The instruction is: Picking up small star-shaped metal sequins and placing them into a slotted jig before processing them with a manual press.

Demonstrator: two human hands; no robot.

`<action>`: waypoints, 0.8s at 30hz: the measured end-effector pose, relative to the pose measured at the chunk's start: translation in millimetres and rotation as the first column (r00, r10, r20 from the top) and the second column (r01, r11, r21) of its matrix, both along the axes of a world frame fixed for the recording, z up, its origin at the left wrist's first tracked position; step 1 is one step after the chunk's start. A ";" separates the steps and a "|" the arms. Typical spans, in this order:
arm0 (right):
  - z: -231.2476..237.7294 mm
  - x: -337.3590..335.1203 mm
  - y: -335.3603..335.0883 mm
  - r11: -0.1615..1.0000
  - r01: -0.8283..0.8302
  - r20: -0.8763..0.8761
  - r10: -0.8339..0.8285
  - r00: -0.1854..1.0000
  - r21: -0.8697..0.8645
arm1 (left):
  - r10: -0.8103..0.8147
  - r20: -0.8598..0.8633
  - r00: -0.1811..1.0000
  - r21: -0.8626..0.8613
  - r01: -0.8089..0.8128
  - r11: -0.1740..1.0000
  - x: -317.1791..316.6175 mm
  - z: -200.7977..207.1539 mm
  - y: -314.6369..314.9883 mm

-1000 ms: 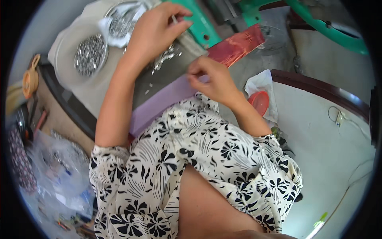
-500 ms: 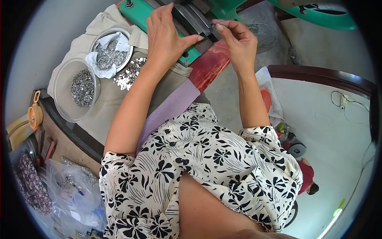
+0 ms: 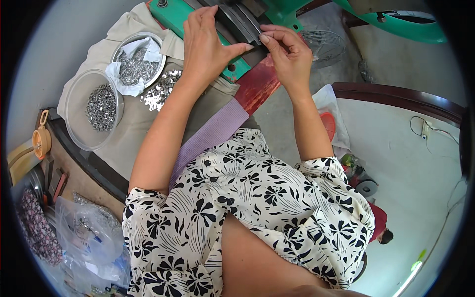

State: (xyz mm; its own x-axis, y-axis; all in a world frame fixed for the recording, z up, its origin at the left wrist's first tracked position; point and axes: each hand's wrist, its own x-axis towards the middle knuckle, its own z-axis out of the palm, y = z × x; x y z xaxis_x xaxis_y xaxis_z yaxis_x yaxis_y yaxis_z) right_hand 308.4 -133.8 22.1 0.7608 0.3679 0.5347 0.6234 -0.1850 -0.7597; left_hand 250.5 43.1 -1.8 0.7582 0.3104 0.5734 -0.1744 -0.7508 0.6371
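Observation:
A green machine base point(image 3: 173, 15) carries dark metal guide bars point(image 3: 241, 24) at the top of the view. My left hand point(image 3: 205, 49) lies against these bars. Its thumb is stretched out toward their near end, and its fingers reach up along the left side. At the bars' right end, my right hand point(image 3: 291, 55) is closed in a pinch, thumb against fingers. Whatever sits between those fingertips is too small and covered to name. Under the bars' near end runs a worn red board point(image 3: 257, 86), with a purple textured cloth point(image 3: 213, 131) over its lower part.
Left of the machine, a metal bowl point(image 3: 162, 67) lined with white paper holds small shiny metal parts. Beside it are a clear plastic tub point(image 3: 74, 123) of metal pieces and a loose pile of flat silver pieces point(image 3: 161, 91). A wire guard point(image 3: 324, 47) stands right of the machine.
My right hand has shifted slightly left, its pinched fingertips now closer to the bars' end. My left hand stays nearly where it was.

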 end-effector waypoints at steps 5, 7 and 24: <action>5.5 -8.7 -1.1 0.984 0.065 0.170 -0.036 0.985 -0.166 | 0.006 0.002 1.000 0.013 -0.006 1.000 1.3 -1.9 2.0; 12.0 -9.6 -4.1 0.988 0.049 0.155 -0.026 0.988 -0.144 | 0.010 0.007 1.000 0.020 -0.010 1.000 0.4 -2.2 3.4; 162.9 180.6 -154.3 0.838 0.244 0.255 -0.404 0.879 0.489 | 0.114 -0.018 0.993 0.035 -0.113 0.993 9.3 -1.5 -1.9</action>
State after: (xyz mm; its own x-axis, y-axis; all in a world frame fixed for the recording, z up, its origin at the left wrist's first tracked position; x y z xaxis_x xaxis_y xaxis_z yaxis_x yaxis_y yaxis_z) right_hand 488.9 -288.0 185.0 0.5384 -0.1957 0.8197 0.8147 -0.1279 -0.5656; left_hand 259.8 41.2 -3.3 0.7306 0.3761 0.5699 -0.0740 -0.7861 0.6136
